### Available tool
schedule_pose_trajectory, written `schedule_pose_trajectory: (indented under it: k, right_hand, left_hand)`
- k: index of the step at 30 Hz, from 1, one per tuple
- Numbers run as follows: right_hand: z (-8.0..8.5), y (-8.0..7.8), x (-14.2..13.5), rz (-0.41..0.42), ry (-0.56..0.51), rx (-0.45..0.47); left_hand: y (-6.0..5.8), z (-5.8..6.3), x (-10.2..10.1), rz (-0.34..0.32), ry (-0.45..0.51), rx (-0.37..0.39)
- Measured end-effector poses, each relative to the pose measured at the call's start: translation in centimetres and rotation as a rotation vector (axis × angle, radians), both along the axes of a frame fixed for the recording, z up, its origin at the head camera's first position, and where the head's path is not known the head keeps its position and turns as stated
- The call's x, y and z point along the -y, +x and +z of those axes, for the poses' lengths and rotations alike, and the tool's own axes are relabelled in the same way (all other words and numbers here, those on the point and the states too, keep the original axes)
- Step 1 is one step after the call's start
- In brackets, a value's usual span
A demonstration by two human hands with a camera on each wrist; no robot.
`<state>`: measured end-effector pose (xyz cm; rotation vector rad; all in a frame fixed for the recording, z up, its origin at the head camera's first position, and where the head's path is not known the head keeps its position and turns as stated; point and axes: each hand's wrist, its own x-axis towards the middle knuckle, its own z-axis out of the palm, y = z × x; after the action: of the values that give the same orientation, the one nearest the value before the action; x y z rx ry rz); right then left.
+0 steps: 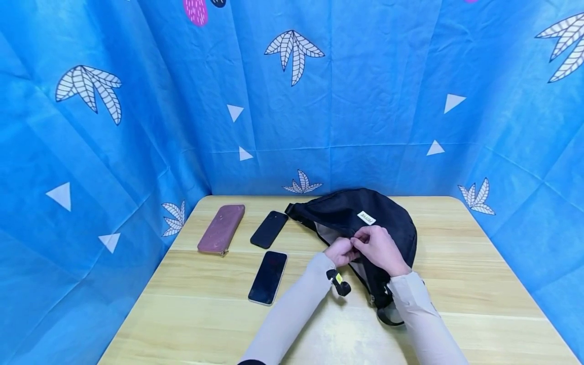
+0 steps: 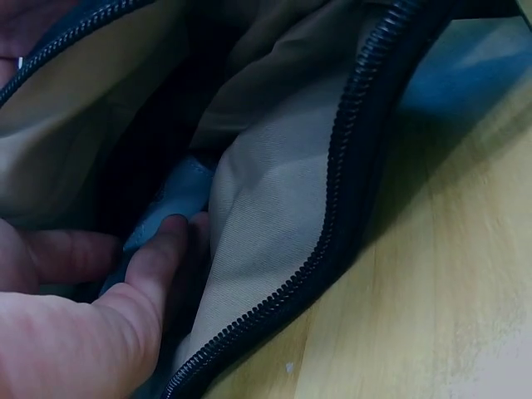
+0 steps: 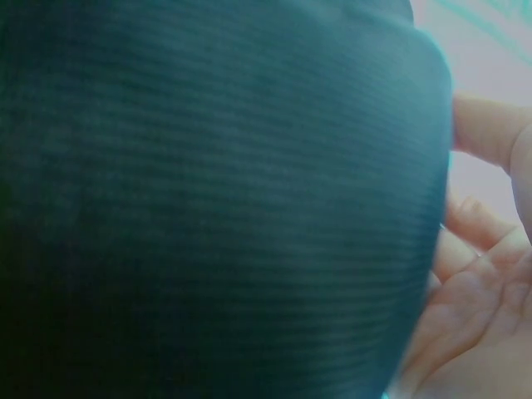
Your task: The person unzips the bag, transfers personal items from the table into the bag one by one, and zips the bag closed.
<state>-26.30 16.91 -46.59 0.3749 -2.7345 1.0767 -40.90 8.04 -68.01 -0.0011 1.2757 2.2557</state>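
A black sling bag (image 1: 388, 218) with a white label lies on the table, its zipped mouth spread and a beige lining (image 2: 274, 174) showing. My left hand (image 1: 341, 251) reaches into that mouth. In the left wrist view, the thumb and fingers of the left hand (image 2: 108, 307) close on a light-blue item (image 2: 179, 199) deep in the bag; its kind is hidden. The right hand (image 1: 378, 248) pinches the upper edge of the opening and holds it up. Dark ribbed fabric of the bag (image 3: 224, 199) fills most of the right wrist view, with the right hand (image 3: 482, 274) behind its edge.
Left of the bag lie a mauve zip wallet (image 1: 222, 229), a black phone (image 1: 269, 229) and another phone (image 1: 268, 278) with a light rim. A strap end (image 1: 390, 314) hangs toward the front. Blue patterned curtains (image 1: 328, 111) surround the wooden table (image 1: 191, 314).
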Motion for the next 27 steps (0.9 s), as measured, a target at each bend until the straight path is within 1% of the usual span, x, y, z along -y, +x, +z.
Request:
schedule_pose_trajectory:
  k: [1,2,3,5,7,8,9,10,12,13,14,18,21,25,27]
  right_hand:
    - [0.0,0.0,0.0,0.0,0.0,-0.001]
    - [0.0,0.0,0.0,-0.001,0.001,-0.002]
    - [0.1,0.0,0.0,0.0,0.001,-0.002]
    - [0.1,0.0,0.0,0.0,0.003,0.002]
    - [0.1,0.0,-0.1,0.0,0.002,0.007]
    - [0.1,0.0,-0.1,0.0,0.002,0.009]
    - [0.2,0.0,-0.1,-0.001,0.003,0.011]
    - [0.2,0.0,-0.2,-0.002,0.003,0.013]
    - [0.2,0.0,-0.2,-0.004,0.004,0.014]
    - [0.3,0.0,-0.2,-0.006,0.004,0.014]
    - [0.3,0.1,-0.2,-0.008,0.005,0.013]
    - [0.2,0.0,-0.2,-0.01,0.004,0.01]
    - [0.1,-0.1,-0.3,-0.009,0.005,0.011]
    - [0.0,-0.2,-0.4,-0.009,0.007,0.012]
    - [0.0,-0.2,-0.4,-0.011,0.008,0.01]
  left_hand:
    - [-0.3,-0.5,0.1,-0.016,0.023,-0.009]
    - [0.2,0.3,0.3,-0.014,0.028,-0.005]
    - [1.4,2.2,0.5,-0.001,0.012,0.005]
    - [4.4,6.9,1.3,0.022,-0.034,0.019]
    - [7.5,11.8,2.2,0.045,-0.09,0.024]
    - [8.6,13.7,2.4,0.055,-0.117,0.04]
    - [9.2,14.7,2.7,0.049,-0.13,0.045]
    - [9.6,15.2,2.9,0.045,-0.136,0.05]
    - [9.7,15.5,3.2,0.037,-0.149,0.048]
    - [9.6,15.4,3.3,0.029,-0.154,0.049]
    - [9.2,14.9,3.3,0.028,-0.168,0.052]
    - [9.1,15.1,4.1,-0.003,-0.179,0.027]
    - [8.9,15.3,5.2,-0.061,-0.19,-0.015]
    - [8.8,15.7,7.0,-0.159,-0.257,-0.096]
    - [8.7,16.1,8.0,-0.194,-0.298,-0.132]
